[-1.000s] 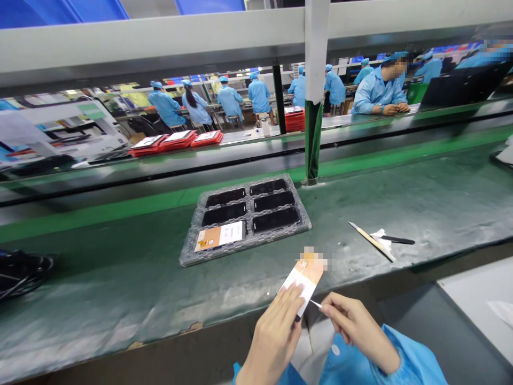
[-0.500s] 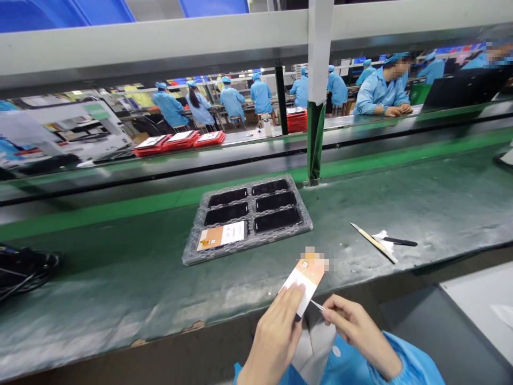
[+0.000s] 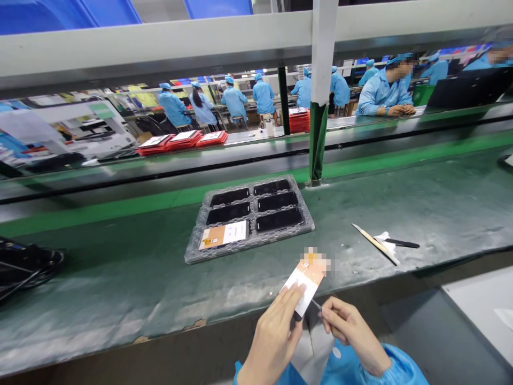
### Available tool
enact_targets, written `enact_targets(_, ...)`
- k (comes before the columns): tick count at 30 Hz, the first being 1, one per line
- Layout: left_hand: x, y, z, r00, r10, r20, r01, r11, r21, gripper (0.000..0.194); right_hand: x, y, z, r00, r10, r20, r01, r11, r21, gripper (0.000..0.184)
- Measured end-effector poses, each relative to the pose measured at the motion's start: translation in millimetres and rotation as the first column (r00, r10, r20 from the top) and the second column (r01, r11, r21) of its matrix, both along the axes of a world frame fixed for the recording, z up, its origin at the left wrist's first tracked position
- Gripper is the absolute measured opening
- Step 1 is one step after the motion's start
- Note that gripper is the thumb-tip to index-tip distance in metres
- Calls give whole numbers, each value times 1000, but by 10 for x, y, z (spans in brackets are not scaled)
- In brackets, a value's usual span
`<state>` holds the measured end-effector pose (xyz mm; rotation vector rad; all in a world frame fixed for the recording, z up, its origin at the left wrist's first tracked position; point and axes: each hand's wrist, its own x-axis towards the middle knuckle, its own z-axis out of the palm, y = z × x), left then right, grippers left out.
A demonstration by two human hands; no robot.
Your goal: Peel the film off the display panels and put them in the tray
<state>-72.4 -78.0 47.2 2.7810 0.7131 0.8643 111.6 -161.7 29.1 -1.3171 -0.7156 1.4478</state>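
Observation:
My left hand is closed on a phone screen, its fingers laid across the white part of its back. The back's far end is copper-coloured and partly blurred. My right hand pinches thin metal tweezers, whose tip meets the screen's near right edge. Ahead, a clear plastic tray holds several phone screens, most black side up. One screen at its front left shows its white and copper back.
Right of the tray lie a craft knife, a white tissue and a black tool. A post rises behind the tray. Black cables lie at left. Across the line are red stacks and co-workers in blue, one person nearer.
The view has shifted slightly. My left hand keeps the phone screen in about the same place, while the tweezers in my right hand have turned slightly at its edge.

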Motion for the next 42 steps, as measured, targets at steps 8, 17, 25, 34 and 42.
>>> enact_targets(8, -11, 7, 7, 1000, 6, 6, -6, 1000, -6, 55, -77, 30, -96, 998, -58, -30, 59, 997, 40, 63)
enact_targets(17, -20, 22, -9, 1000, 4, 13, -4, 1000, -15, 55, -81, 21, -85, 997, -69, -17, 69, 998, 14, 61)
enact_targets(25, -67, 107, 27, 998, -62, 15, 62, 998, 18, 53, -188, 31, -231, 995, -82, -64, 87, 993, 84, 56)
enact_targets(34, 16, 58, -31, 999, 52, 14, -54, 975, 217, 38, -295, 103, -477, 996, -90, -5, 90, 987, 135, 57)
enact_targets(42, 93, 37, -49, 995, 85, 56, -96, 965, 242, 33, -346, 97, -497, 991, -121, -48, 126, 983, 131, 54)
